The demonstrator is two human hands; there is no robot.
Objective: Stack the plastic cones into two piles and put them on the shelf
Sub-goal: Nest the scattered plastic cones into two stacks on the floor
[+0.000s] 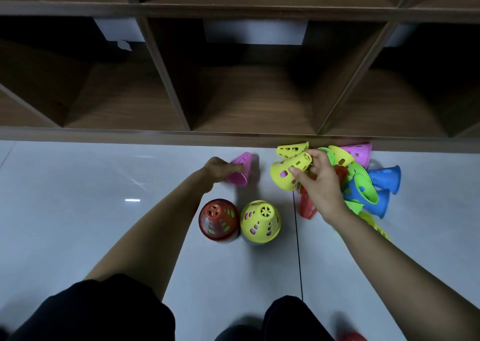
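Observation:
Two upright piles of perforated plastic cones stand on the floor: one topped by a red cone (pixel 218 219), one topped by a yellow cone (pixel 260 221) to its right. Beyond them my left hand (pixel 219 169) grips a pink cone (pixel 241 170) lying on its side. My right hand (pixel 320 182) pinches a yellow cone (pixel 288 171) at the left edge of a loose heap of cones (pixel 363 182) in yellow, green, blue, pink and red. Part of the heap is hidden under my right hand and forearm.
A dark wooden shelf unit (pixel 233 135) with open cubbies runs across the top, its base edge right behind the heap. The floor is glossy pale tile (pixel 91 184) with a dark joint line (pixel 298 249). My knees in dark clothing sit at the bottom edge.

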